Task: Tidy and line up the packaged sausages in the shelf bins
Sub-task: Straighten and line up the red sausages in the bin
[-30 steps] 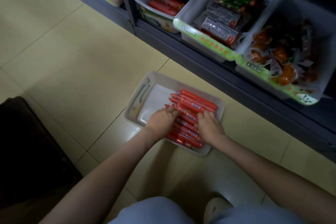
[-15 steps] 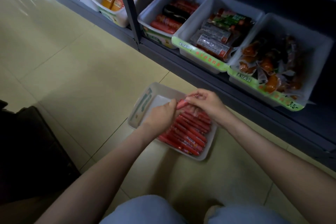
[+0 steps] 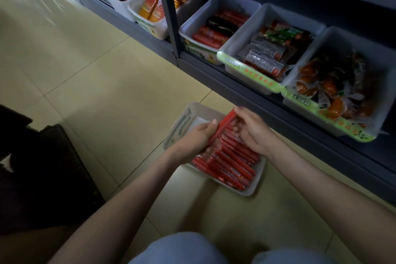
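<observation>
Mid-task. White bin [image 3: 255, 192] sits on the floor [image 3: 107, 92] in front of the shelf. Most red sausages [image 3: 233, 165] lie parallel in its right part; the left part is bare. One sausage [image 3: 225, 123] is held tilted above the pile, left hand [image 3: 196, 138] fingers curled on its lower end, right hand [image 3: 254, 132] fingers pinching the upper end. Left to do: seat it in the row, return the bin, and probably sort the shelf bins [image 3: 248, 70], which look jumbled.

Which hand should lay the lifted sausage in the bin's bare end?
Left, probably: left hand grips the lifted sausage beside the bare end of the bin; right hand holds its tip over the packed sausages.
</observation>
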Demonstrator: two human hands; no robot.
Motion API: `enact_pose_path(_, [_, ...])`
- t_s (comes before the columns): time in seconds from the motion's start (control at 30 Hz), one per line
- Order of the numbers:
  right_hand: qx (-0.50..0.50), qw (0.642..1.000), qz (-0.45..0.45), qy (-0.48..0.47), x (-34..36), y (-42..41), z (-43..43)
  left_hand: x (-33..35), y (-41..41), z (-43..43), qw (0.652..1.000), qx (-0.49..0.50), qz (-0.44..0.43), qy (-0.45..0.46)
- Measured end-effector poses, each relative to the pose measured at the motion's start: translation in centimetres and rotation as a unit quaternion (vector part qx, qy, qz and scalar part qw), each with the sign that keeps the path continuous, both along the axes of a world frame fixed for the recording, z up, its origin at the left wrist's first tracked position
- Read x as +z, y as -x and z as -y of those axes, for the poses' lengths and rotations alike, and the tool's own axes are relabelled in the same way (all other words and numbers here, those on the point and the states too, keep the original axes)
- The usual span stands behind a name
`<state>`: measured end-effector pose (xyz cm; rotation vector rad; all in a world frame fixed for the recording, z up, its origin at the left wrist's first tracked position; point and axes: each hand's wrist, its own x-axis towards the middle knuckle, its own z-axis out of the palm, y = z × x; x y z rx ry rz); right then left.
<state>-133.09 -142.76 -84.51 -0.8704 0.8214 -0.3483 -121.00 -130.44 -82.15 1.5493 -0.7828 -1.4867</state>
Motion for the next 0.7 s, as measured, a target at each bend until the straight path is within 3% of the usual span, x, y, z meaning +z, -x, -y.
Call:
enact_pose_path(0.13, [-0.061, 0.996, -0.052, 0.042, -0.2, 0.1, 1.7, -1.3, -1.7, -0.4, 0.997, 0.003, -0.072, 0.011])
enact_pose_path(0.33, [-0.017, 0.999, 0.031, 0.016, -0.5, 0.4, 2.3, -1.6, -2.3, -0.5, 0.990, -0.032, -0.127, -0.042])
enact_pose_path(0.47, [0.024, 0.999, 0.010, 0.041, -0.7, 0.2, 2.1, -1.4, -2.5, 0.4, 0.990, -0.135, -0.005, -0.037])
enact_pose_path(0.6, [0.027, 0.998, 0.003, 0.057, -0.2, -1.2, 1.5, -1.2, -1.9, 2.6, 0.999, -0.037, 0.037, 0.004])
enact_pose_path(0.7, [0.044, 0.997, 0.001, 0.066, -0.2, -1.3, 1.8, -1.3, -1.8, 3.4, 0.997, -0.004, -0.066, -0.025])
